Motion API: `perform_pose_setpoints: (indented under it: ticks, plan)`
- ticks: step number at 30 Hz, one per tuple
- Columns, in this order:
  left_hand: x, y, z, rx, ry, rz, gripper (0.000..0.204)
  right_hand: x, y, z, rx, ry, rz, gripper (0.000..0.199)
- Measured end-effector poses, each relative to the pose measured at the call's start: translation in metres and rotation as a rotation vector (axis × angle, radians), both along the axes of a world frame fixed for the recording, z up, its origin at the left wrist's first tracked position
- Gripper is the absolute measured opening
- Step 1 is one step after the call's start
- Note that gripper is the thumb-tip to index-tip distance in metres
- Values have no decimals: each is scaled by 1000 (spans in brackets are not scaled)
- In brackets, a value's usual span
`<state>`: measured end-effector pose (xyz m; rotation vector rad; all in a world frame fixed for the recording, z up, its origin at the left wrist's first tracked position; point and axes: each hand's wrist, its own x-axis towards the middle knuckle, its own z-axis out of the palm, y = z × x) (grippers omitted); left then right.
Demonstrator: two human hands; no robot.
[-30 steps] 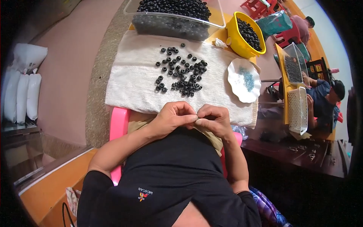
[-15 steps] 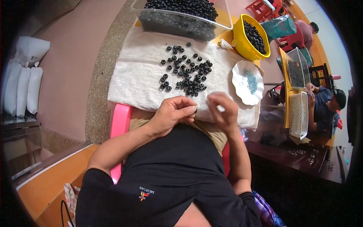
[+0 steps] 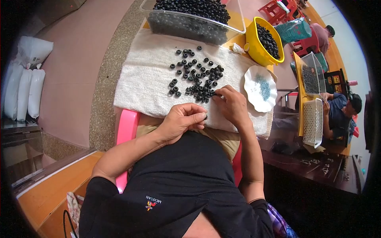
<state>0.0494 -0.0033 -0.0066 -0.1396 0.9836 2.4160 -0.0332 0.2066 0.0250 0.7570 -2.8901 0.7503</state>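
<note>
My left hand (image 3: 184,121) is closed, pinching a small black round piece (image 3: 205,117) between thumb and forefinger just above my lap. Over the white towel (image 3: 139,87), my right hand (image 3: 232,104) reaches to the right edge of a loose group of black round pieces (image 3: 200,89), many with a hole in the middle. Its thumb and fingertips are drawn together beside the nearest pieces; whatever is between them is too small to make out. Right of this hand, a white scalloped dish (image 3: 254,101) holds tiny blue-green bits (image 3: 262,86).
Beyond the towel stand a clear plastic bin (image 3: 238,23) of black pieces and a yellow basket (image 3: 254,47) with more. Crumpled white tissue (image 3: 238,48) lies between them. At right, a co-worker (image 3: 337,109) sits by a white perforated basket (image 3: 313,123). White sacks (image 3: 35,93) stand far left.
My right hand has moved up and left, from beside my left hand to the edge of the black pieces. My left hand keeps its pinch in nearly the same place.
</note>
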Motion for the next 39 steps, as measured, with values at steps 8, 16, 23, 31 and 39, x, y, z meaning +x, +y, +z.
perform_pose_setpoints:
  ticks: [8, 16, 23, 31, 39]
  plan:
    - [0, 1, -1, -6, 4, 5, 15, 0, 4, -7, 67, 120, 73, 12]
    - [0, 1, -1, -18, -10, 7, 15, -1, 3, -9, 65, 323, 156, 9]
    - [0, 1, 2, -25, -5, 11, 15, -1, 7, -15, 73, 329, 188, 9]
    - [0, 1, 1, -29, -7, 19, 15, 4, 6, 4, 135, 157, 226, 26]
    - [0, 1, 4, -10, -20, 25, 13, 14, 7, 6, -195, 54, 103, 23]
